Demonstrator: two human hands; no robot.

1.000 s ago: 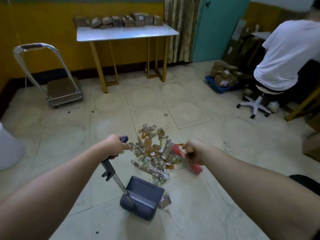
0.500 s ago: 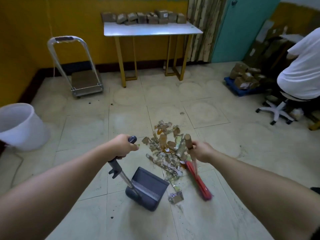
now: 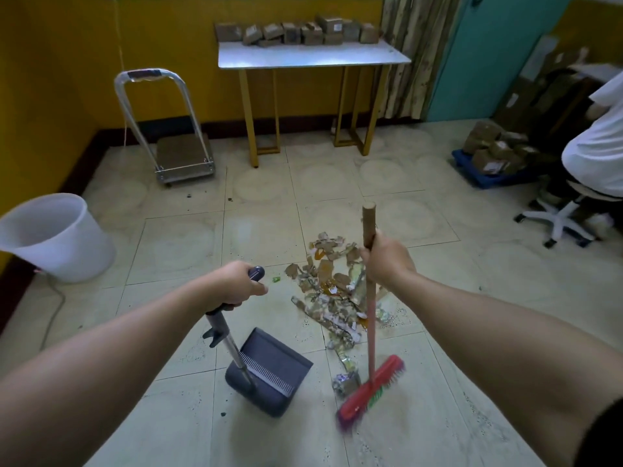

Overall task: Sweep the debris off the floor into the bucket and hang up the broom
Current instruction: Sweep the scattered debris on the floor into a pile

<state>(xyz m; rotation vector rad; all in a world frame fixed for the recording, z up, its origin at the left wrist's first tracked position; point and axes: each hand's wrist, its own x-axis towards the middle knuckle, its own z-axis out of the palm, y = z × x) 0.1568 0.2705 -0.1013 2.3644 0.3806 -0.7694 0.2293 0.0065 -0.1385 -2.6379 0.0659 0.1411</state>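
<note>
- Debris (image 3: 337, 291) lies in a loose heap of torn cardboard and wrapper scraps on the tiled floor (image 3: 182, 244), just past my hands at twelve o'clock; a stray crumpled wrapper (image 3: 345, 382) sits nearer me, touching the broom head.
- My right hand (image 3: 387, 257) is wrapped fully round the wooden handle of the red broom (image 3: 371, 387), fingers curled tight, with a length of stick showing above the fist. The bristle head rests at five o'clock of the heap and looks blurred.
- My left hand (image 3: 241, 284) is closed round the grip of the long-handled dustpan (image 3: 269, 369), fingers folded over the top. The pan rests on the floor at seven o'clock of the heap, its mouth turned toward the scraps, just beside the broom head.
- The pan looks empty as far as I can see, so I judge the sweeping barely begun: nearly all the debris is yet to be gathered.
- The white bucket (image 3: 57, 237) stands well apart at nine o'clock by the yellow wall, and I cannot see inside it.
- Left to do: push the heap into the pan, tip it into the bucket, then hang up the broom. No hook is in view.
</note>
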